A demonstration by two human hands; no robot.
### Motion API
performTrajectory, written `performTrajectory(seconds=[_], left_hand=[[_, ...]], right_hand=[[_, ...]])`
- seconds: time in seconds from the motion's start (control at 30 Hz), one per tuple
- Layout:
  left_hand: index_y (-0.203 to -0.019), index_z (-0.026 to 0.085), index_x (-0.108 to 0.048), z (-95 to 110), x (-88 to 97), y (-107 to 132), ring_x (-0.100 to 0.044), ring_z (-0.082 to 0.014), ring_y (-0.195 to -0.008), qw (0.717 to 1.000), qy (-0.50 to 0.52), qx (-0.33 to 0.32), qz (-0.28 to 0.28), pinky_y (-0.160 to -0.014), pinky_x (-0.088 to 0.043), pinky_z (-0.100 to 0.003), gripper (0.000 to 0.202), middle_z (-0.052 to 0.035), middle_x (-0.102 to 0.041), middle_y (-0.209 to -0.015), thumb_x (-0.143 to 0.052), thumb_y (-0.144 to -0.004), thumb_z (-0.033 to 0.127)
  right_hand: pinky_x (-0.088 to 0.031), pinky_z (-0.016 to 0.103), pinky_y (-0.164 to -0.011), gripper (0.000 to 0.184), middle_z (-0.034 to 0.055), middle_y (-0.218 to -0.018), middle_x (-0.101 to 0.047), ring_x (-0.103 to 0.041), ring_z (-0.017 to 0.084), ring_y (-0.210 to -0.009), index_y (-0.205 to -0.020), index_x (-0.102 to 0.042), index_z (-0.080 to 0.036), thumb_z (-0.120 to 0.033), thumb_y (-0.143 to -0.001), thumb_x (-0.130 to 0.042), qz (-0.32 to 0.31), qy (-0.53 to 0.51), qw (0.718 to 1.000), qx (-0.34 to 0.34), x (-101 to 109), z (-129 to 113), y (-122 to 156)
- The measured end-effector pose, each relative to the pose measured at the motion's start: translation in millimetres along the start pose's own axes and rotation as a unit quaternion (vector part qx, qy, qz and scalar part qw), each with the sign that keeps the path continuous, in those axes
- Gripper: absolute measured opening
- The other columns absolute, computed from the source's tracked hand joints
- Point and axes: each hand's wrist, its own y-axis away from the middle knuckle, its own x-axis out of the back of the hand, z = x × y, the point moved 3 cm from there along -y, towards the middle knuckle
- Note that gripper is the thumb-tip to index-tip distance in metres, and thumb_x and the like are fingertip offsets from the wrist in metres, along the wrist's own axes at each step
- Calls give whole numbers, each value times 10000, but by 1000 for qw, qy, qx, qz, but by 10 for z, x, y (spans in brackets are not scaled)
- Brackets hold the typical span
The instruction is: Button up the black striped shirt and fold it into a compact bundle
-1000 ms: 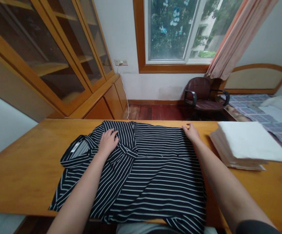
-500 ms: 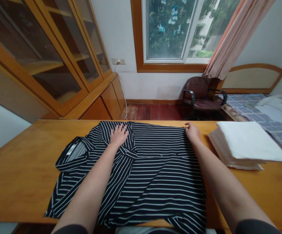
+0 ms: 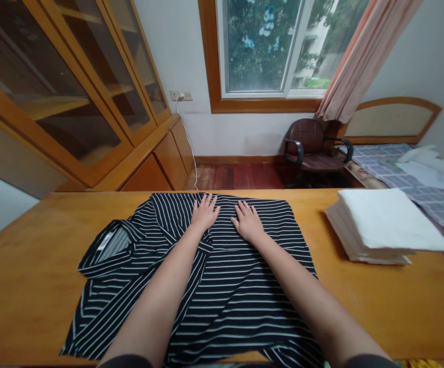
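Observation:
A black shirt with white stripes (image 3: 241, 276) lies spread on the wooden table (image 3: 26, 266), its collar toward the left. My left hand (image 3: 205, 212) rests flat on the shirt near its far edge, fingers spread. To the right of it, my right hand (image 3: 248, 221) also lies flat on the striped cloth, fingers apart. Neither hand grips anything. Parts of the shirt are hidden beneath my forearms, and its near edge reaches the table's front edge.
On the table's right stands a stack of white sheets (image 3: 391, 220). Beyond the table are a brown office chair (image 3: 310, 145), a bed with a checked cover (image 3: 383, 158) and a window (image 3: 264, 61). A glass-fronted cabinet (image 3: 80, 97) stands at left.
My right hand has let go of the shirt's far right corner and moved left onto the cloth. My left hand has slid a little to the right. The view has shifted slightly.

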Motion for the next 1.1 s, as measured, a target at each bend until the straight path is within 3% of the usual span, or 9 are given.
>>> performTrajectory(seconds=[0.1,0.33,0.43,0.53,0.63,0.73,0.83,0.97,1.1], left_hand=[[-1543,244,-272,-43,-24,0,-124,-252,-1504,1000,2,3,-11,-1206,-97,-568,591,-36,-190,-1619,-214,-1014,503],[-1547,259,-259,-61,-4,-31,-107,-262,-1507,999,5,20,-25,-1207,-79,-574,612,-27,-169,-1623,-202,-1004,537],[-1550,248,-250,-52,-11,-51,-106,-271,-1506,999,2,26,-30,-1202,-83,-589,620,-27,-159,-1625,-188,-1003,532],[-1552,231,-241,-64,-20,-78,-108,-266,-1506,999,-6,27,-27,-1198,-92,-596,626,-27,-151,-1626,-175,-1004,527],[-1553,233,-236,-96,-23,-102,-110,-265,-1506,999,-10,26,-26,-1199,-100,-591,630,-29,-154,-1626,-173,-1003,535],[-1551,235,-246,-132,-1,-110,-114,-278,-1504,999,-11,26,-27,-1196,-110,-597,627,-40,-155,-1625,-178,-1004,534],[-1548,222,-255,-132,74,-76,-138,-289,-1500,1000,-17,23,-10,-1188,-140,-613,602,-49,-176,-1621,-207,-1010,488],[-1516,185,-340,7,251,143,-171,-274,-1494,997,-38,-26,67,-1207,-139,-569,552,-67,-247,-1601,-302,-1004,389],[-1469,200,-425,217,345,637,-212,-271,-1483,990,-34,-104,85,-1212,-136,-568,509,-56,-328,-1569,-330,-1011,400]], right_hand=[[-82,492,-1207,636,132,-1612,-250,-190,291,-1492,-1498,-380,-146,-529,-991,-345,-1,13,999,-42,57,241,61],[-84,523,-1202,624,134,-1610,-254,-188,281,-1493,-1521,-329,-157,-494,-996,-346,12,33,982,-186,523,1387,373],[-110,565,-1187,587,160,-1596,-282,-211,311,-1484,-1498,-369,-135,-446,-1001,-346,10,51,973,-225,694,1637,505],[-152,571,-1177,557,209,-1571,-312,-226,325,-1477,-1470,-392,-57,-356,-1004,-326,43,94,972,-210,784,1520,605],[-196,508,-1189,552,188,-1579,-306,-230,297,-1481,-1484,-371,-49,-322,-1009,-294,64,100,981,-155,734,1090,756],[-216,474,-1199,573,126,-1595,-297,-213,264,-1492,-1499,-380,-115,-418,-1023,-281,17,54,995,-88,563,590,1019],[-205,475,-1206,591,102,-1599,-289,-231,255,-1488,-1504,-384,-145,-474,-1025,-278,-16,42,998,-48,429,300,1326],[-167,484,-1216,604,101,-1605,-270,-220,261,-1490,-1508,-378,-145,-492,-1018,-314,-2,75,996,-39,432,362,1539],[-184,476,-1211,589,79,-1607,-271,-232,252,-1487,-1513,-375,-185,-498,-1018,-311,-4,85,996,-31,513,638,1487]])
